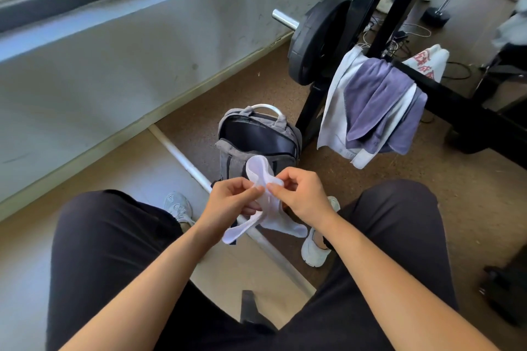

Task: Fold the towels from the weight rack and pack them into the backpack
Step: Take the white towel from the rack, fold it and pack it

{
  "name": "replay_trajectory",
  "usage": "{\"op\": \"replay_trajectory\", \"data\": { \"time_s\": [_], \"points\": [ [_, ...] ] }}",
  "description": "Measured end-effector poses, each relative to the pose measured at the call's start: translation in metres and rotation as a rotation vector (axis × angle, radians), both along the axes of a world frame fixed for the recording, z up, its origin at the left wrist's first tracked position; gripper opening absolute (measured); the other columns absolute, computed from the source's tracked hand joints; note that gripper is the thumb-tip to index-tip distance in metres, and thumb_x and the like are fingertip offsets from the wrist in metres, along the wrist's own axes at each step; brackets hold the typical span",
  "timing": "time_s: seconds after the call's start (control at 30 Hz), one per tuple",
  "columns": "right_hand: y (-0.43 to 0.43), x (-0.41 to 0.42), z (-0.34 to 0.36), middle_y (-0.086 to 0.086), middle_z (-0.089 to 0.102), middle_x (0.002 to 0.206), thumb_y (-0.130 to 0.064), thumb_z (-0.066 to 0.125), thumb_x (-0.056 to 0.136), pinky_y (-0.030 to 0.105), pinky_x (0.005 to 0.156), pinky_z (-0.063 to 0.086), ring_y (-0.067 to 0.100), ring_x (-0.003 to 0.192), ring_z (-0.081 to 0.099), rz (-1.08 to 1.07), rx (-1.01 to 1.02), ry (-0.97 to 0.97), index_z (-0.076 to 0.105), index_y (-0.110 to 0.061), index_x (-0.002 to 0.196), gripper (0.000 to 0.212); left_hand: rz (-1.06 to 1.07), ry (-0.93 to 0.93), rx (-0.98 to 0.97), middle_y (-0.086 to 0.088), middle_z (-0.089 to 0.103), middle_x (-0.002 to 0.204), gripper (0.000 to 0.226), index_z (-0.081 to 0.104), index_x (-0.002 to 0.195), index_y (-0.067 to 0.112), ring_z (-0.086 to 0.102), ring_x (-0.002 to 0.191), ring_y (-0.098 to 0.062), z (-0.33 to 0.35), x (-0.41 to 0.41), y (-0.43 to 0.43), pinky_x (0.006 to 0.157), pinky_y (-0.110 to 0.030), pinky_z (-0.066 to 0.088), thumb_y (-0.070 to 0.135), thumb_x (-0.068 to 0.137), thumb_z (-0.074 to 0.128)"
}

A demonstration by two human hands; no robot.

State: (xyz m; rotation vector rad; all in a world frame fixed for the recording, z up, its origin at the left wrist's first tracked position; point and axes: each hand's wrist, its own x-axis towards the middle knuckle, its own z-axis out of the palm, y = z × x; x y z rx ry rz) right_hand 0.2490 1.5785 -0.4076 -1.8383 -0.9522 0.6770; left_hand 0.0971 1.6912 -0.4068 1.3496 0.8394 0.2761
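The backpack (256, 137) stands open on the floor (385, 202), near the wall (114, 71) on its left and just beside the weight rack (445, 94) on its right. Towels (376, 105) hang over the rack's low bar, right of a weight plate (316, 40) located behind the backpack. The left hand (228, 199) and right hand (302, 196) pinch a cloth (258, 172) in front of the backpack.

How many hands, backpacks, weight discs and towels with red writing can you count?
Hands: 2, the left hand and the right hand, both pinching a white cloth
Backpacks: 1
Weight discs: 1
Towels with red writing: 1
Total: 5
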Motion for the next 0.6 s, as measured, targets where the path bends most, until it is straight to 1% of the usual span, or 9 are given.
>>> {"op": "replay_trajectory", "data": {
  "time_s": [0.03, 0.13, 0.23, 0.3, 0.37, 0.43, 0.5, 0.53, 0.6],
  "points": [
    [0.001, -0.003, 0.000, -0.003, 0.069, 0.074, -0.017, 0.075, 0.089, 0.028, 0.065, 0.055, 0.011, 0.070, 0.065, 0.031, 0.004, -0.001, 0.073, -0.012, 0.087, 0.006, -0.003, -0.004, -0.023, -0.025, 0.069, 0.074, 0.021, 0.067, 0.081, 0.001, 0.071, 0.065, -0.020, 0.000, 0.001, -0.002, 0.066, -0.030, 0.060, 0.016, 0.094, 0.074],
    [0.001, -0.004, 0.002, -0.002, 0.074, 0.083, -0.015, 0.074, 0.090, 0.025, 0.069, 0.058, 0.013, 0.079, 0.069, 0.096, -0.008, -0.012, 0.075, -0.011, 0.096, 0.008, 0.008, -0.005, -0.073, -0.018, 0.071, 0.072, 0.022, 0.064, 0.074, 0.009, 0.075, 0.072, -0.027, 0.000, 0.001, -0.001, 0.065, -0.028, 0.060, 0.013, 0.092, 0.075],
    [0.001, -0.003, 0.004, -0.002, 0.072, 0.093, -0.017, 0.078, 0.084, 0.022, 0.072, 0.057, 0.013, 0.084, 0.068, 0.198, -0.049, -0.040, 0.072, -0.014, 0.103, 0.020, 0.013, -0.008, -0.110, -0.018, 0.073, 0.076, 0.021, 0.067, 0.073, 0.008, 0.075, 0.077, -0.031, -0.002, 0.000, 0.003, 0.068, -0.029, 0.061, 0.013, 0.092, 0.074],
    [0.001, -0.006, 0.002, -0.004, 0.066, 0.096, -0.026, 0.085, 0.076, 0.023, 0.071, 0.056, 0.012, 0.085, 0.065, 0.243, -0.091, -0.092, 0.067, -0.018, 0.102, 0.033, 0.002, -0.016, -0.131, -0.019, 0.075, 0.081, 0.018, 0.072, 0.079, 0.003, 0.074, 0.077, -0.029, -0.002, -0.001, 0.003, 0.069, -0.028, 0.060, 0.013, 0.093, 0.072],
    [0.003, -0.010, 0.000, -0.005, 0.062, 0.094, -0.033, 0.088, 0.073, 0.025, 0.068, 0.055, 0.012, 0.083, 0.063, 0.221, -0.102, -0.152, 0.063, -0.018, 0.098, 0.037, -0.029, -0.023, -0.138, -0.019, 0.077, 0.085, 0.017, 0.077, 0.085, 0.001, 0.074, 0.080, -0.024, -0.004, -0.002, 0.002, 0.072, -0.027, 0.059, 0.014, 0.094, 0.071],
    [0.005, -0.008, -0.002, -0.004, 0.063, 0.090, -0.029, 0.086, 0.076, 0.029, 0.067, 0.053, 0.012, 0.081, 0.061, 0.177, -0.072, -0.161, 0.066, -0.016, 0.094, 0.030, -0.078, 0.001, -0.092, -0.018, 0.078, 0.089, 0.017, 0.080, 0.088, 0.006, 0.073, 0.084, -0.021, -0.003, -0.002, 0.002, 0.073, -0.024, 0.056, 0.017, 0.095, 0.070],
    [0.004, -0.003, -0.003, -0.003, 0.066, 0.088, -0.022, 0.083, 0.081, 0.028, 0.070, 0.052, 0.011, 0.081, 0.062, 0.178, -0.040, -0.124, 0.070, -0.014, 0.093, 0.019, -0.085, 0.004, -0.082, -0.018, 0.079, 0.092, 0.017, 0.081, 0.091, 0.007, 0.076, 0.085, -0.023, 0.001, -0.002, 0.003, 0.067, -0.021, 0.055, 0.016, 0.096, 0.068],
    [0.004, 0.001, -0.002, -0.003, 0.068, 0.086, -0.019, 0.081, 0.084, 0.027, 0.071, 0.052, 0.011, 0.080, 0.063, 0.184, -0.030, -0.100, 0.072, -0.014, 0.093, 0.014, -0.054, -0.005, -0.079, -0.017, 0.079, 0.091, 0.018, 0.081, 0.092, 0.004, 0.077, 0.081, -0.025, 0.003, -0.002, 0.004, 0.063, -0.019, 0.054, 0.013, 0.097, 0.065],
    [0.001, 0.010, 0.000, -0.001, 0.070, 0.083, -0.014, 0.078, 0.087, 0.021, 0.072, 0.050, 0.008, 0.078, 0.064, 0.175, -0.027, -0.052, 0.074, -0.012, 0.092, 0.007, 0.061, -0.029, -0.041, -0.015, 0.079, 0.087, 0.021, 0.078, 0.089, -0.003, 0.073, 0.069, -0.023, 0.006, -0.003, 0.009, 0.056, -0.019, 0.051, 0.007, 0.097, 0.062]
  ]
}}
